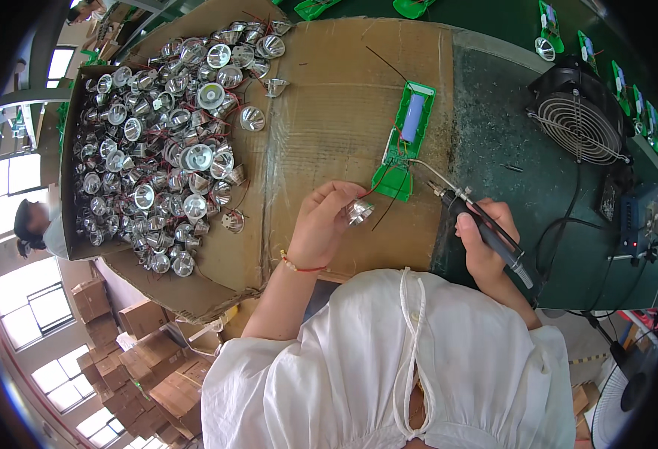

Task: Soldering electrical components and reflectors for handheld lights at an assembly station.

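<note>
Reflector cup (359, 212), one, silvery, red lead attached: pinched at the fingertips of my left hand (321, 218), on that hand's right side, just beside the lower end of the green housing (392, 182). Handling, as judged: light, stiff, slick-walled; lead joint probably fragile. Best hold: outer wall, clear of the lead.

Soldering iron (505, 251), one, black and grey: my right hand (484, 258) is closed around its handle, front end pointing up-left toward the housing's wires (399, 159); contact, I cannot tell. Probably light, rigid, hot ahead; best held well back.

Housing, with blue battery (413, 118): on cardboard (329, 112), ungripped.
</note>
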Motion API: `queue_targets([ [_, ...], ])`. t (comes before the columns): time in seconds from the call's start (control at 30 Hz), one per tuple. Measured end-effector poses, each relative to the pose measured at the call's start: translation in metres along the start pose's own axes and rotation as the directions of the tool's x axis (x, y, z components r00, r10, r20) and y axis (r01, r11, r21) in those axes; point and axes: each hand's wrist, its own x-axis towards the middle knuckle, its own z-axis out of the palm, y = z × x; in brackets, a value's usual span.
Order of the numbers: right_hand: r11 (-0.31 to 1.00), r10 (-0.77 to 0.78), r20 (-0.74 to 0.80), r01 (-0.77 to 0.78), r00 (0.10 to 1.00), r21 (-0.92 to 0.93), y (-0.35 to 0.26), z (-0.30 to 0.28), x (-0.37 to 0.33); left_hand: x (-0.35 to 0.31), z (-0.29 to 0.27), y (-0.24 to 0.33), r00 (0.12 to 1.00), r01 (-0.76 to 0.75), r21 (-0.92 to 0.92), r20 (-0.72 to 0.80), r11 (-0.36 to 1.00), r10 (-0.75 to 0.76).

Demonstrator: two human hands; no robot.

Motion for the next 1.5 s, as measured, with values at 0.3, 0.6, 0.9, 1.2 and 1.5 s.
queue_targets([
  [0.3, 0.999, 0.008, 0.032, -0.007, 0.999, -0.046, -0.006, 0.002, -0.001, -0.003, -0.001, -0.001, 0.998, 0.040, -0.115, 0.049, 0.993, -0.034],
  [0.6, 0.999, 0.014, 0.030, -0.013, 0.999, -0.044, 0.000, 0.006, -0.004, -0.003, -0.008, -0.005, 0.995, 0.095, -0.262, 0.003, 0.960, -0.097],
  [0.9, 0.999, 0.050, -0.024, -0.050, 0.998, 0.004, -0.005, 0.011, 0.009, 0.004, 0.001, 0.016, 0.994, -0.081, -0.210, 0.058, 0.974, 0.096],
  [1.2, 0.976, 0.079, -0.205, -0.034, 0.976, 0.214, 0.007, -0.012, -0.006, -0.001, 0.015, 0.080, 0.839, -0.543, 0.034, -0.023, 0.839, 0.544],
  [1.5, 0.988, 0.084, -0.311, -0.039, 0.947, 0.148, 0.004, -0.029, 0.002, -0.033, 0.151, 0.312, -0.668, -0.593, 0.411, 0.228, -0.692, 0.708],
])
